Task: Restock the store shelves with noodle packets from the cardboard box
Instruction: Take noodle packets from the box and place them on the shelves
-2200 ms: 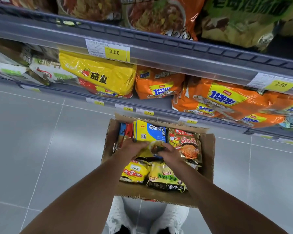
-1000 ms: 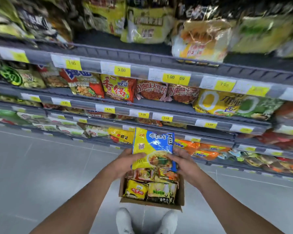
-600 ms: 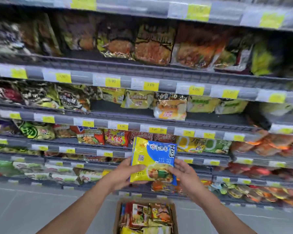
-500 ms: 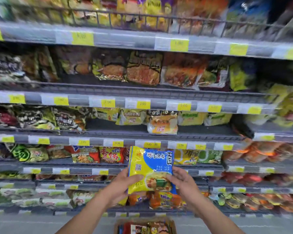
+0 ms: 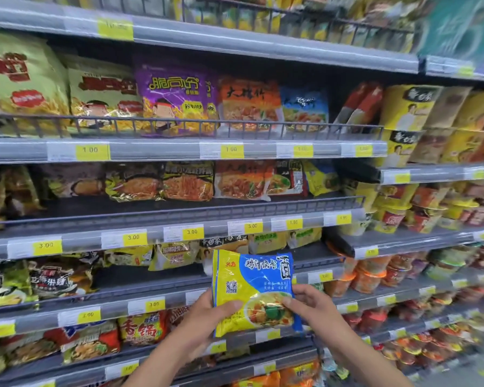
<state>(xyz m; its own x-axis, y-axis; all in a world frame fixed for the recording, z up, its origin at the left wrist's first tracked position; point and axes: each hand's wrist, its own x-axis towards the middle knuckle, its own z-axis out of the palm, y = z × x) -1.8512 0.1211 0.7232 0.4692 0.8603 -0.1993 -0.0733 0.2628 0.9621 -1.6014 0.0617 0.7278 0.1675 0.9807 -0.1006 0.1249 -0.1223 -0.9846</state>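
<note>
Holding a shiny, crinkly, square noodle packet (image 5: 253, 291), my left hand (image 5: 207, 312) and right hand (image 5: 312, 305) pinch its lower sides.

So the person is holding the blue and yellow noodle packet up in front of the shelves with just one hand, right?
Not quite: it is both hands, not one. The head view shows the left hand gripping the lower left edge of the blue and yellow noodle packet and the right hand gripping its lower right edge, held up in front of the shelves.
</note>
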